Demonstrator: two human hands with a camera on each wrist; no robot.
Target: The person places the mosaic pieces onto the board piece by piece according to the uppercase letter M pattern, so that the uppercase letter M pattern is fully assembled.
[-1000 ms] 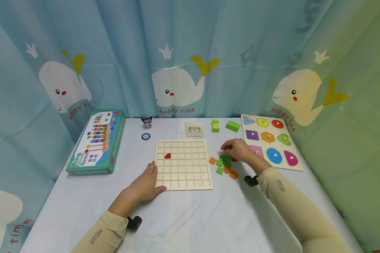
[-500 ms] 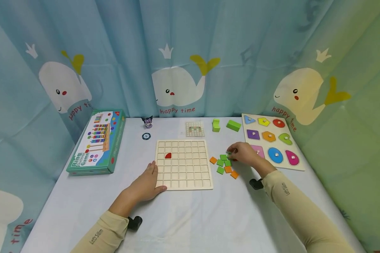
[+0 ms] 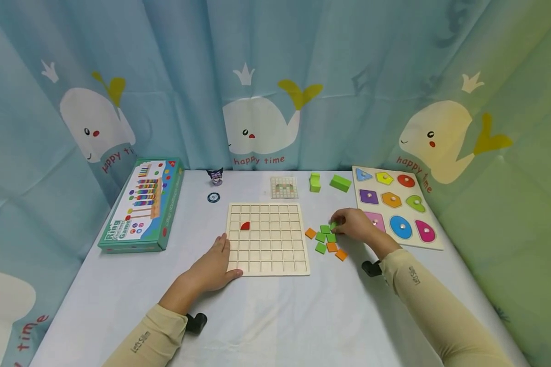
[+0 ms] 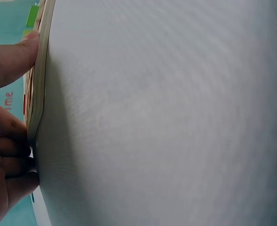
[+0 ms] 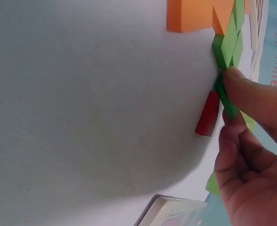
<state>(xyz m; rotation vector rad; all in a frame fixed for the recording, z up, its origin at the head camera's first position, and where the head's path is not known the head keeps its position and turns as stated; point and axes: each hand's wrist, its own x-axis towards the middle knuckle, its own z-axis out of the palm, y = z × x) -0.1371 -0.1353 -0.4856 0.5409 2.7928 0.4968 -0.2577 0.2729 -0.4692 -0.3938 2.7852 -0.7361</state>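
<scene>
In the head view, my left hand [image 3: 213, 266] lies against the near left corner of a wooden grid board [image 3: 273, 244], fingers straight along its left side and thumb at its front edge. One red quarter-circle piece [image 3: 245, 226] sits in a cell of the board. My right hand [image 3: 354, 224] is at a cluster of loose tiles right of the board. Between thumb and fingertips it pinches a green tile [image 5: 228, 100], tilted on edge. Other green tiles [image 3: 320, 237] and orange tiles [image 3: 332, 247] lie around it. A red piece [image 5: 208, 115] lies beside the fingertips in the right wrist view.
Behind the board lie a small pattern card [image 3: 284, 188], two green blocks [image 3: 340, 183], a figurine [image 3: 216, 177] and a round disc [image 3: 214, 197]. A boxed ring game [image 3: 142, 204] stands at left, a knobbed shape puzzle [image 3: 392, 199] at right. Curtains [image 3: 174, 117] enclose the table.
My right hand has shifted slightly right, away from the middle of the tiles, and now lifts a green tile on edge. My left hand stays at the board's corner.
</scene>
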